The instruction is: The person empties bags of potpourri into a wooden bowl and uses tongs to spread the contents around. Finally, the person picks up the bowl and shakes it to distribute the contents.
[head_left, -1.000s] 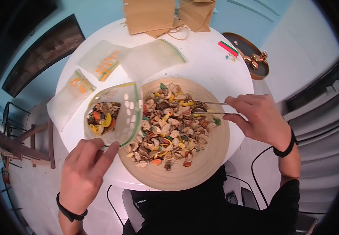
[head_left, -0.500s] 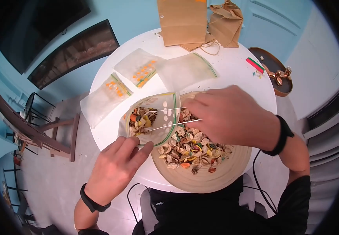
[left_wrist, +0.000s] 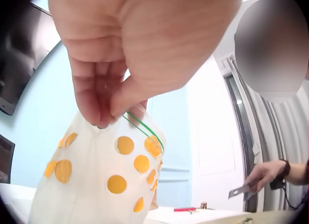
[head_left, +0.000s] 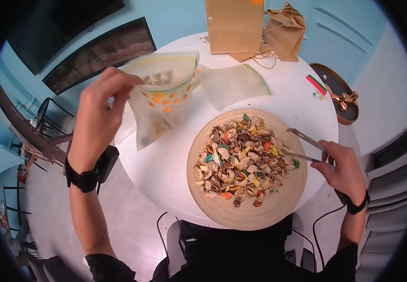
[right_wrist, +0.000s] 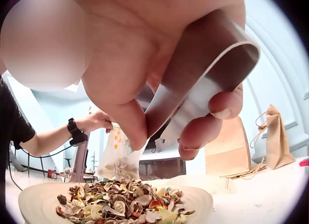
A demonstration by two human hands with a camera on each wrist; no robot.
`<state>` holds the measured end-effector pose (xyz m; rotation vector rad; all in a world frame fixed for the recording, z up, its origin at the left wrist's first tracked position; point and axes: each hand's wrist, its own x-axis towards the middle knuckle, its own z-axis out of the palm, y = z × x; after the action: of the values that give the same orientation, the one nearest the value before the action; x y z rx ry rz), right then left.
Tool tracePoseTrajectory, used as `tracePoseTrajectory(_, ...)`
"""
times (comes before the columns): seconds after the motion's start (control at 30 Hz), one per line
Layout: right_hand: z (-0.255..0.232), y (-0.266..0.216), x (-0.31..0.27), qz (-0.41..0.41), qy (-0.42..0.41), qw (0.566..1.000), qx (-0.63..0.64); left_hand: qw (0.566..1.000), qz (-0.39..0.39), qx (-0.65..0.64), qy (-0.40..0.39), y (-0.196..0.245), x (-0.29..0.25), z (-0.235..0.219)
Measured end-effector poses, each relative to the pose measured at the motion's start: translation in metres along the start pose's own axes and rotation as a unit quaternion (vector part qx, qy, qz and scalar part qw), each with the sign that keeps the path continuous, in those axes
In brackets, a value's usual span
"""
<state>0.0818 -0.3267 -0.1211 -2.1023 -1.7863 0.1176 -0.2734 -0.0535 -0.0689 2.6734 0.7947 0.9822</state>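
Observation:
My left hand [head_left: 101, 110] pinches the rim of a translucent zip bag [head_left: 165, 117] with orange dots and a green seal line. The bag hangs upright with its mouth spread, and some potpourri shows dimly at its bottom. In the left wrist view, thumb and fingertips meet at the rim of this bag [left_wrist: 96, 185]. A wide round plate [head_left: 278, 211] holds a heap of potpourri [head_left: 245, 162]: pale petals with yellow, orange and green pieces. At the plate's right side my right hand [head_left: 343, 171] grips metal tongs [head_left: 305, 139], their arms apart with nothing between the tips.
Behind the plate lies a flat zip bag [head_left: 234, 87]. Brown paper bags [head_left: 235, 28] stand at the table's far edge. Toward the right are a red and green strip [head_left: 316, 84] and a dark round tray [head_left: 333, 75] with a shiny balloon-dog figure [head_left: 343, 104].
The tongs went from the plate into the bag's mouth, then back to the plate's right side, arms spread. My left hand has raised the tilted bag upright, up and away from the plate.

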Motion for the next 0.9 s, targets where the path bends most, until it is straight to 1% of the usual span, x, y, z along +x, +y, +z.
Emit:
tracePoseTrajectory(0.07,0.004,0.006,-0.008,0.015,-0.005,1.0,0.018,0.998,-0.006,0.006,0.057,0.002,0.001,-0.008)
tracePoseTrajectory(0.1,0.007,0.009,-0.01,0.019,-0.003,0.999,0.025,0.998,0.015,0.044,0.03,0.004,-0.004,-0.003)
tracePoseTrajectory(0.17,0.007,0.016,-0.015,0.013,-0.03,0.999,0.01,0.998,-0.017,0.036,-0.04,0.014,-0.016,0.011)
tracePoseTrajectory(0.2,0.006,0.018,-0.018,0.025,-0.032,0.999,0.007,0.995,-0.017,0.07,-0.065,0.015,-0.023,0.013)
tracePoseTrajectory(0.23,0.006,0.019,-0.02,0.015,-0.033,0.999,-0.012,0.995,-0.007,0.082,-0.062,0.018,-0.029,0.018)
tracePoseTrajectory(0.27,0.004,0.021,-0.022,0.006,-0.034,0.999,-0.034,0.995,-0.013,0.076,-0.068,0.022,-0.035,0.022)
tracePoseTrajectory(0.3,0.001,0.023,-0.025,0.022,-0.037,0.998,-0.046,0.995,-0.021,0.07,-0.073,0.027,-0.039,0.025)
tracePoseTrajectory(0.37,-0.003,0.025,-0.027,-0.026,-0.028,0.988,-0.148,0.995,-0.027,0.068,-0.073,0.036,-0.044,0.031)
tracePoseTrajectory(0.4,-0.003,0.028,-0.028,-0.049,-0.012,0.985,-0.162,0.993,-0.029,0.081,-0.087,0.039,-0.047,0.033)
tracePoseTrajectory(0.43,-0.006,0.026,-0.029,-0.042,-0.013,0.985,-0.168,0.993,-0.025,0.073,-0.088,0.04,-0.048,0.034)
tracePoseTrajectory(0.5,-0.009,0.02,-0.028,-0.09,0.002,0.961,-0.262,0.987,0.014,0.123,-0.102,0.043,-0.051,0.035)
tracePoseTrajectory(0.53,-0.008,0.019,-0.03,-0.086,0.0,0.961,-0.263,0.986,0.011,0.128,-0.105,0.045,-0.053,0.035)
tracePoseTrajectory(0.6,-0.005,0.017,-0.031,-0.109,-0.007,0.932,-0.345,0.987,0.014,0.124,-0.105,0.046,-0.056,0.036)
tracePoseTrajectory(0.63,-0.001,0.016,-0.03,-0.108,-0.01,0.932,-0.345,0.987,0.015,0.124,-0.103,0.047,-0.058,0.037)
tracePoseTrajectory(0.77,0.027,0.014,-0.014,-0.151,0.011,0.932,-0.328,0.986,0.023,0.13,-0.103,0.051,-0.062,0.037)
tracePoseTrajectory(0.83,0.034,0.01,-0.009,-0.165,0.016,0.936,-0.312,0.985,-0.001,0.118,-0.128,0.055,-0.064,0.037)
tracePoseTrajectory(0.9,0.037,0.007,-0.005,-0.155,0.002,0.963,-0.22,0.983,0.003,0.125,-0.131,0.058,-0.066,0.036)
